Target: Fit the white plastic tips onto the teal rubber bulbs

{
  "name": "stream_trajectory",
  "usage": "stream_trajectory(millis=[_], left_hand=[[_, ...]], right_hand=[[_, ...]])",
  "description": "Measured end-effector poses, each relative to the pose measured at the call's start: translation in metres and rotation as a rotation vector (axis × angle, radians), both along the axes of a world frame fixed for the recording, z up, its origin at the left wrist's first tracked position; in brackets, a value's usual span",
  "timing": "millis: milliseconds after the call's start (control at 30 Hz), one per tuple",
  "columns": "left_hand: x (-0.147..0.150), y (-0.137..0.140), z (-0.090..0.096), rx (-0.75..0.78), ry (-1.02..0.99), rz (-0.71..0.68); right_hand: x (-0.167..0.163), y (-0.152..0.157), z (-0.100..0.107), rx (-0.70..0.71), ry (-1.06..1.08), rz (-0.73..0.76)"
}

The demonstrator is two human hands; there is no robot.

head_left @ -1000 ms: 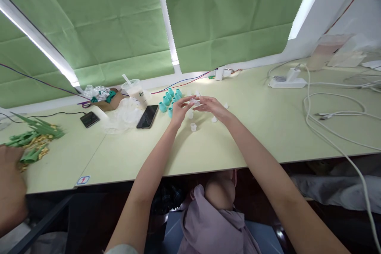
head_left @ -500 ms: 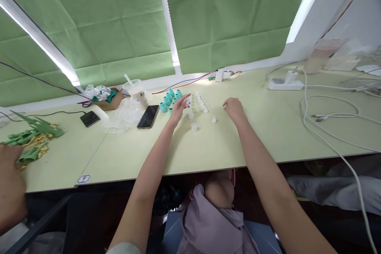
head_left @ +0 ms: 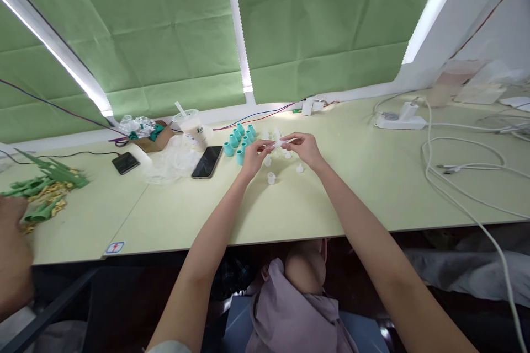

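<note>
My left hand (head_left: 255, 158) and my right hand (head_left: 303, 148) meet over the table, fingertips nearly together. Both are closed on small white plastic pieces (head_left: 278, 144); their exact shape is too small to make out. Behind and below the hands stand rows of small white plastic parts (head_left: 266, 134), partly hidden by the fingers. Nearer to me are a white cup-shaped piece (head_left: 271, 178) and a white cone-shaped piece (head_left: 300, 168). Just left of my left hand stand several teal bottle-shaped pieces (head_left: 228, 149).
A phone (head_left: 207, 162), a crumpled plastic bag (head_left: 176, 161), a drink cup (head_left: 192, 128) and a cardboard box (head_left: 155, 140) are to the left. Farther left, another person's hand (head_left: 12, 212) is by green and yellow pieces (head_left: 52, 187). White cables (head_left: 459, 168) and a power strip (head_left: 399, 121) lie right.
My right hand has moved left to meet my left hand, bringing the small white piece it held. My left hand has shifted slightly right and down.
</note>
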State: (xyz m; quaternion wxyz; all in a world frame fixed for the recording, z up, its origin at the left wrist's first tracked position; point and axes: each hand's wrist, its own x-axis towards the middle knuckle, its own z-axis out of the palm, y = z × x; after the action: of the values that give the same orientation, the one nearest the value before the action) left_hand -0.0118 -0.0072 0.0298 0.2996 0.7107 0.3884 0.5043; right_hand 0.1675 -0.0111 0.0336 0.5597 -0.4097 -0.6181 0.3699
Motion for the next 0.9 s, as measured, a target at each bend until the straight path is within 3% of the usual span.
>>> stream_trajectory(millis=[133, 600, 900], left_hand=[[0.003, -0.001, 0.0, -0.013, -0.033, -0.037], [0.013, -0.013, -0.003, 0.106, 0.068, 0.057], [0.015, -0.013, -0.006, 0.022, 0.079, 0.022]], right_hand=[[0.001, 0.003, -0.002, 0.03, 0.04, 0.02], [0.006, 0.004, -0.007, -0.026, 0.067, 0.103], [0.011, 0.005, -0.006, -0.006, -0.105, 0.085]])
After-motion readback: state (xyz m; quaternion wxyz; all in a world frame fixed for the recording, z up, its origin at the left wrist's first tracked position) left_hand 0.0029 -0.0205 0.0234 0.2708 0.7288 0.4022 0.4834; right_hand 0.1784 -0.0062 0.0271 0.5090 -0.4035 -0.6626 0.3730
